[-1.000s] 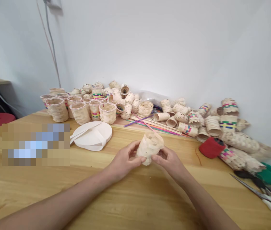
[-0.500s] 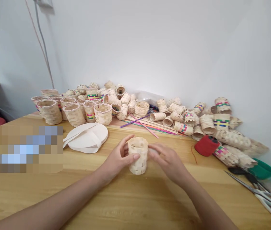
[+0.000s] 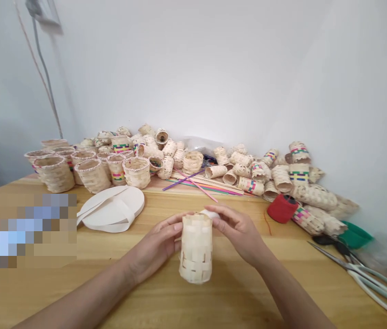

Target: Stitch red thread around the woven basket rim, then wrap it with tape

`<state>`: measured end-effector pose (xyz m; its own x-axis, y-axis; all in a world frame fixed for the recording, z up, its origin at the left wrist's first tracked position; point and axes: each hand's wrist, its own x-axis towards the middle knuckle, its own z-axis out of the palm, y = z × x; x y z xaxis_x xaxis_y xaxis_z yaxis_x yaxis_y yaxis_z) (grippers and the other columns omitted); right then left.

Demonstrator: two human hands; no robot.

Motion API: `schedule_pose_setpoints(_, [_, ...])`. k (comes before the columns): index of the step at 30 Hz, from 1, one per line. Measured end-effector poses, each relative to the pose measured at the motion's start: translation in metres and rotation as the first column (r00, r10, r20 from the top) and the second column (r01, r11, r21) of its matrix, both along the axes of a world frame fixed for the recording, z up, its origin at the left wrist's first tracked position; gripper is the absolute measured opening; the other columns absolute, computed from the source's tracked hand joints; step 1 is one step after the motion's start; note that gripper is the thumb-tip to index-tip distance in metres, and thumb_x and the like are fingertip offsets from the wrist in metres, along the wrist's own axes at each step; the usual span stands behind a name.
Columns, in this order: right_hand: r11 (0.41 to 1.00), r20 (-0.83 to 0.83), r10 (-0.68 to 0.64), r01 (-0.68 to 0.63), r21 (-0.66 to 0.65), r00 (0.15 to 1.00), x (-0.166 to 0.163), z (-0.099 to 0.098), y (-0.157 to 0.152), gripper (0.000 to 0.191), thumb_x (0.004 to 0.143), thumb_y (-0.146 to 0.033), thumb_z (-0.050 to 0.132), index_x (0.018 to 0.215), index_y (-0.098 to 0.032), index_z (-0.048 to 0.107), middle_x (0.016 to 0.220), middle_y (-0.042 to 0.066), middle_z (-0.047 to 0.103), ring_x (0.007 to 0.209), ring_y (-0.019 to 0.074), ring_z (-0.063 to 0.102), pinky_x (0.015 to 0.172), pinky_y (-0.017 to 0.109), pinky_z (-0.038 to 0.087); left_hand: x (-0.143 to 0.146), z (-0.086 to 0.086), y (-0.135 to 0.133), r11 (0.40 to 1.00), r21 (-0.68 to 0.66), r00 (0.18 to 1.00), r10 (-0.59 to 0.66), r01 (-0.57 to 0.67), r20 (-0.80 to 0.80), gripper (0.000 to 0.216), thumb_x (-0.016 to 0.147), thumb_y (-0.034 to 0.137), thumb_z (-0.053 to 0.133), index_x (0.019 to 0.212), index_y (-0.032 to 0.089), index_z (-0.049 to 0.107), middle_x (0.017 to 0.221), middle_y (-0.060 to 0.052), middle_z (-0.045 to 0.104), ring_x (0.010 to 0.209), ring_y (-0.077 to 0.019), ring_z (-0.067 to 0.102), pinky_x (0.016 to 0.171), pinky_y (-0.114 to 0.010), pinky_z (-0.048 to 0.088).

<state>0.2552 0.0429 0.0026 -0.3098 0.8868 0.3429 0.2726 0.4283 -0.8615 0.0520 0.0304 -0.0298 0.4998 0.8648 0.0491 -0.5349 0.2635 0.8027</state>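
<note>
A small pale woven bamboo basket (image 3: 196, 249) is held over the table in front of me, tilted so that its side faces me and its inside is hidden. My left hand (image 3: 162, 240) grips it from the left, thumb near the upper edge and fingers partly hidden behind. At the upper right edge, my right hand (image 3: 236, 228) pinches a small white piece (image 3: 210, 214) between thumb and fingers, close against the basket. What that piece is cannot be made out. A flat coil of white ribbon (image 3: 135, 201) lies beyond my left hand.
Finished-rim baskets (image 3: 54, 173) stand at the back left. Woven cylinders (image 3: 282, 178) are piled along the wall. Coloured strips (image 3: 210, 186) lie between them. To the right are a red thread spool (image 3: 281, 209), a green object (image 3: 356, 235) and scissors (image 3: 357, 269).
The basket has come nearer and tipped, so its open mouth no longer shows. My right hand now pinches a white piece at its edge. The whole view has shifted slightly.
</note>
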Motion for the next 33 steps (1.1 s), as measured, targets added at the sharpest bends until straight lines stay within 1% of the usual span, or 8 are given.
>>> schedule_pose_setpoints(5, [0.997, -0.01, 0.056, -0.056, -0.05, 0.998, -0.004, -0.009, 0.001, 0.028, 0.085, -0.037, 0.055, 0.1, -0.017, 0.068, 0.091, 0.006, 0.064, 0.074, 0.0158, 0.06, 0.064, 0.027, 0.052, 0.001, 0.001, 0.001, 0.976, -0.147, 0.987, 0.151, -0.158, -0.059, 0.037, 0.082, 0.03, 0.066, 0.117, 0.022, 0.058, 0.097, -0.003, 0.069, 0.08, -0.0124, 0.062, 0.069, -0.021, 0.048])
schedule_pose_setpoints(9, [0.996, 0.001, 0.054, -0.053, -0.071, 0.999, -0.009, -0.008, -0.003, 0.029, 0.084, -0.038, 0.055, 0.098, -0.016, 0.068, 0.087, 0.005, 0.061, 0.064, 0.0122, 0.055, 0.057, 0.025, 0.048, 0.002, 0.002, 0.003, 0.929, -0.23, 0.956, 0.266, -0.289, -0.126, 0.023, 0.083, 0.025, 0.064, 0.105, 0.021, 0.063, 0.095, 0.0, 0.069, 0.075, -0.0106, 0.062, 0.063, -0.017, 0.047])
schedule_pose_setpoints(12, [0.994, -0.008, 0.043, -0.043, -0.104, 0.999, -0.011, -0.005, -0.005, 0.032, 0.084, -0.04, 0.055, 0.102, -0.017, 0.068, 0.088, 0.005, 0.062, 0.063, 0.0117, 0.056, 0.057, 0.024, 0.048, 0.001, -0.001, 0.004, 0.933, -0.306, 0.98, 0.163, -0.191, -0.117, 0.021, 0.086, 0.034, 0.059, 0.097, 0.018, 0.066, 0.085, -0.003, 0.069, 0.066, -0.0131, 0.062, 0.061, -0.021, 0.048])
schedule_pose_setpoints(15, [0.989, -0.067, -0.047, 0.037, -0.143, 0.997, -0.008, -0.006, 0.0, 0.037, 0.083, -0.046, 0.056, 0.1, -0.016, 0.069, 0.072, 0.002, 0.06, 0.058, 0.0118, 0.056, 0.057, 0.025, 0.05, -0.001, -0.005, 0.005, 0.932, -0.362, 0.998, -0.034, 0.012, -0.053, 0.045, 0.087, 0.054, 0.047, 0.1, 0.015, 0.066, 0.079, -0.007, 0.069, 0.062, -0.0176, 0.063, 0.06, -0.029, 0.051])
schedule_pose_setpoints(17, [0.981, -0.117, -0.135, 0.117, -0.154, 0.984, -0.003, -0.008, 0.006, 0.039, 0.078, -0.049, 0.06, 0.095, -0.016, 0.069, 0.064, 0.0, 0.056, 0.052, 0.0108, 0.054, 0.052, 0.024, 0.049, -0.003, -0.007, 0.005, 0.933, -0.352, 0.996, -0.084, 0.077, -0.006, 0.051, 0.086, 0.059, 0.045, 0.106, 0.016, 0.064, 0.086, -0.009, 0.07, 0.067, -0.0195, 0.066, 0.064, -0.032, 0.053])
schedule_pose_setpoints(22, [0.966, -0.119, -0.236, 0.221, -0.132, 0.964, 0.007, -0.011, 0.014, 0.041, 0.075, -0.048, 0.062, 0.1, -0.016, 0.069, 0.065, -0.001, 0.055, 0.045, 0.0075, 0.046, 0.042, 0.021, 0.043, -0.004, -0.005, 0.003, 0.942, -0.334, 0.999, -0.035, 0.032, -0.003, 0.043, 0.087, 0.05, 0.05, 0.12, 0.023, 0.057, 0.097, -0.006, 0.069, 0.071, -0.0188, 0.066, 0.067, -0.034, 0.054])
schedule_pose_setpoints(26, [0.99, 0.053, -0.11, 0.114, -0.077, 0.992, 0.004, -0.004, 0.006, 0.032, 0.082, -0.041, 0.055, 0.1, -0.018, 0.07, 0.073, 0.002, 0.058, 0.05, 0.0082, 0.047, 0.045, 0.02, 0.041, -0.004, -0.003, 0.002, 0.966, -0.26, 0.999, -0.011, 0.003, -0.032, 0.049, 0.083, 0.05, 0.057, 0.125, 0.025, 0.055, 0.098, -0.007, 0.069, 0.077, -0.0207, 0.066, 0.068, -0.031, 0.051])
schedule_pose_setpoints(33, [0.993, 0.136, 0.081, -0.092, 0.079, 0.987, -0.001, 0.0, -0.004, 0.029, 0.084, -0.041, 0.061, 0.107, -0.025, 0.068, 0.099, 0.004, 0.064, 0.086, 0.0179, 0.059, 0.075, 0.029, 0.047, -0.005, -0.006, 0.002, 0.997, -0.024, 0.987, 0.063, -0.068, -0.146, 0.048, 0.082, 0.047, 0.06, 0.123, 0.022, 0.056, 0.105, -0.008, 0.068, 0.085, -0.0194, 0.062, 0.072, -0.026, 0.045])
